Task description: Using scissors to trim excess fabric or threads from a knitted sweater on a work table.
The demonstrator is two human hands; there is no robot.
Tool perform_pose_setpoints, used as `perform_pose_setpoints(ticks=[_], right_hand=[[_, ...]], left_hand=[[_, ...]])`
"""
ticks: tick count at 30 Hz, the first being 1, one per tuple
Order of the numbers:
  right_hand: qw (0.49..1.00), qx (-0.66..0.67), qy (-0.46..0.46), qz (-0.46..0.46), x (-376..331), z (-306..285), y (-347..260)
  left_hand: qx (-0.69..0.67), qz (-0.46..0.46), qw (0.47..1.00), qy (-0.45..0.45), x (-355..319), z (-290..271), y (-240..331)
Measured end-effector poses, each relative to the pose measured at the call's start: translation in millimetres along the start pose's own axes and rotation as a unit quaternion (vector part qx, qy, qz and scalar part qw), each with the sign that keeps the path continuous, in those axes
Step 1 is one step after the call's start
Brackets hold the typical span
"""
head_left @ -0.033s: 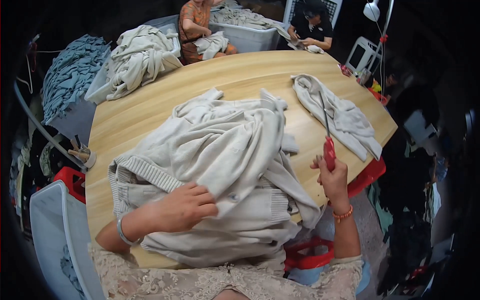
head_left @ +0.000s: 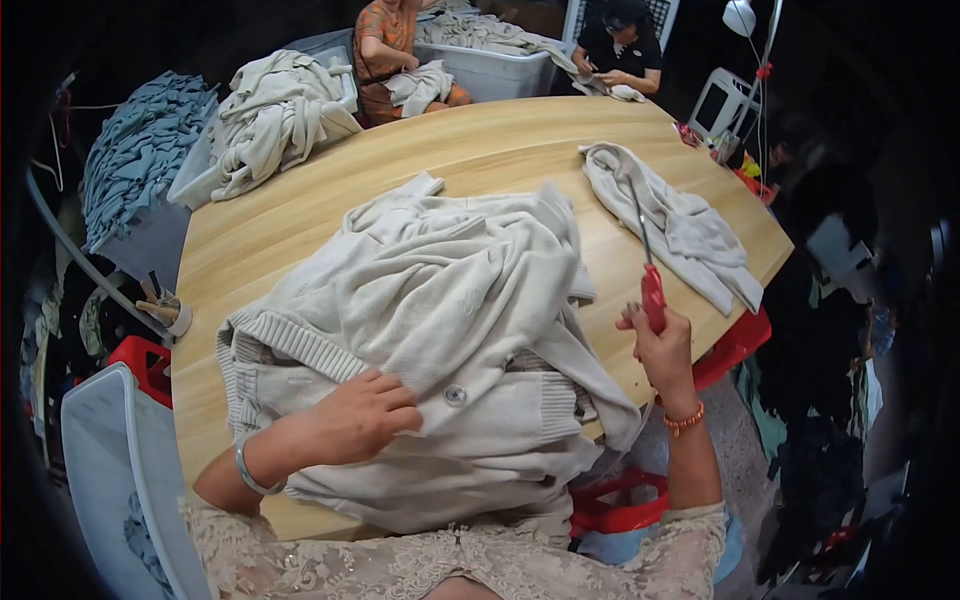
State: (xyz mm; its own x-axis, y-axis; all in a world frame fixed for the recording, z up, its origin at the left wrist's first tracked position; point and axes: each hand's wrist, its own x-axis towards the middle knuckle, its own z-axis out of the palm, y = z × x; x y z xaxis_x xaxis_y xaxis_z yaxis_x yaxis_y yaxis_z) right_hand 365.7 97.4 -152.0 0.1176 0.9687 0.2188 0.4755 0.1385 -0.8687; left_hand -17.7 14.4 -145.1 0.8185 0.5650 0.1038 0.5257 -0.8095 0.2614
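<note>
A cream knitted cardigan [head_left: 440,290] lies bunched over the middle of the table, its ribbed hem and a round button showing. On its near side, my left hand [head_left: 362,415] has its fingers curled and pressed together on the knit, beside the button. Off to the right, my right hand [head_left: 662,345] is raised and closed around red-handled scissors [head_left: 652,297]. Their slim metal blades point away from me and look nearly edge-on. Beyond the blades lies another cream knitted piece [head_left: 690,235], apart from the cardigan.
Crates with cream knits [head_left: 275,120] and blue-grey knits [head_left: 140,150] stand at the far left. Two people [head_left: 385,50] sit beyond the table [head_left: 500,140]. A white bin [head_left: 95,430] is at the left, red stools [head_left: 620,500] below the edge, a lamp [head_left: 740,18] at the far right.
The upper folds of the cardigan have shifted and lie differently. Its button sits slightly farther left, and my left hand has slid a little left with it. My right hand still holds the scissors.
</note>
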Motion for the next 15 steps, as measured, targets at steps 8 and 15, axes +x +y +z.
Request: perform_pose_setpoints(ticks=[8,15], right_hand=[[0.990,-0.103,-0.035,-0.092,20.1,30.0,15.1],[0.959,-0.122,-0.150,-0.207,-44.4,56.0,-16.1]], left_hand=[[0.034,-0.102,0.989,0.098,-36.4,0.7,18.0],[-0.014,-0.126,0.960,0.250,-36.3,-23.8,6.4]])
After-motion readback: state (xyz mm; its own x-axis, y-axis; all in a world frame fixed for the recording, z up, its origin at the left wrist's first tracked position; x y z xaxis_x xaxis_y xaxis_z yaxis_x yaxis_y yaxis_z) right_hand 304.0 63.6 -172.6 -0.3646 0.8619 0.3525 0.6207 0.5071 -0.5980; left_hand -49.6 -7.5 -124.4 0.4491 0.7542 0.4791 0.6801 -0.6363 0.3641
